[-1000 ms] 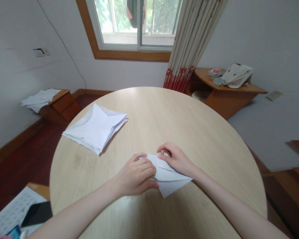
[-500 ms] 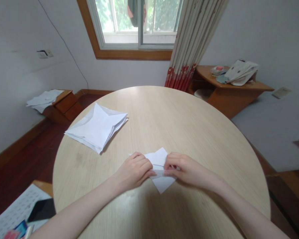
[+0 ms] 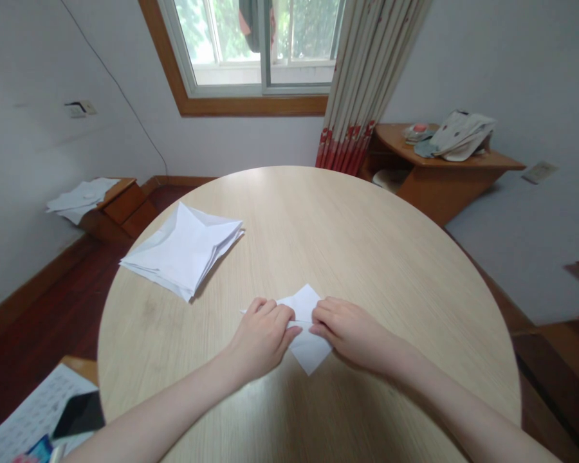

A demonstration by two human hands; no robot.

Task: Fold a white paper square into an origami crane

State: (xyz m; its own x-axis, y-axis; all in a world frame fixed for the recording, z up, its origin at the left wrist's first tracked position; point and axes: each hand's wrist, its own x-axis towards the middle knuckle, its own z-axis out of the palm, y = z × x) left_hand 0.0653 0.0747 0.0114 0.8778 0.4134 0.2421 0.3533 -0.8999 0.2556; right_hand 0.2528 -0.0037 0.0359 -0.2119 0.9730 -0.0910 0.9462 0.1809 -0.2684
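A folded white paper (image 3: 309, 355) lies on the round wooden table (image 3: 347, 238), near its front, with one corner pointing away and one toward me. A crease or fold edge runs across its middle. My left hand (image 3: 265, 334) grips the paper's left part, thumb and curled fingers on it; a thin paper tip shows beyond its knuckles. On the right part, my right hand (image 3: 347, 329) holds the paper the same way, fingers bent over it. The two thumbs are a short gap apart, and the paper under both hands is hidden.
A stack of white paper sheets (image 3: 186, 247) lies at the table's left. At lower left, a black phone (image 3: 80, 413) rests on a printed sheet (image 3: 33, 402). A wooden shelf (image 3: 453, 186) with a bag (image 3: 463, 135) is at the back right, beside a curtain (image 3: 361, 83).
My right fingers have closed down onto the paper's right part, and my left thumb has shifted slightly. The raised strip between the hands now looks flatter. The whole view has moved a little.
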